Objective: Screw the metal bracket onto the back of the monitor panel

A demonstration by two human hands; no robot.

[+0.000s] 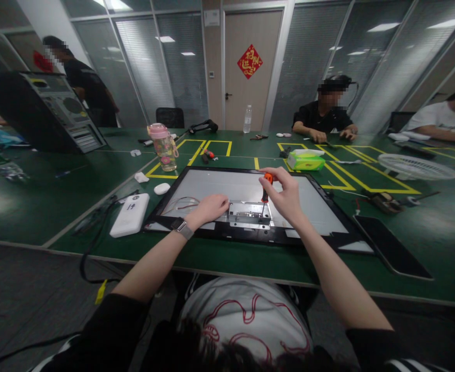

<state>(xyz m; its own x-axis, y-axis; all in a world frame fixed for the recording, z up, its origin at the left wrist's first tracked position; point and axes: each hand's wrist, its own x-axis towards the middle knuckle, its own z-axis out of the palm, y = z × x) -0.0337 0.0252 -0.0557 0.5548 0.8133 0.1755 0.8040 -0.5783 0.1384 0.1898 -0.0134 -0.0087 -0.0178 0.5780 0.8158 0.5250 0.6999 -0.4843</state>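
An orange-and-black screwdriver [267, 187] stands nearly upright in my right hand [287, 194], its handle pinched between thumb and fingers. The shaft points down to the right end of a metal bracket [246, 213], where the tip meets it. My left hand [213, 207] has its fingers curled together at the bracket's left edge and holds it there; its fingertips are partly hidden. Underneath lies a flat display panel [316, 201] with a black frame and pale grey back. Thin wires [183, 203] rest on it left of my left hand.
Left of the panel are a white power bank [130, 214], a white case [161, 188] and a pink-lidded bottle [162, 147]. A black phone [392, 245] lies to the right. Beyond are a green tissue pack [307, 161], a round white grille [417, 166] and a computer tower [57, 111]. Other people are around the table.
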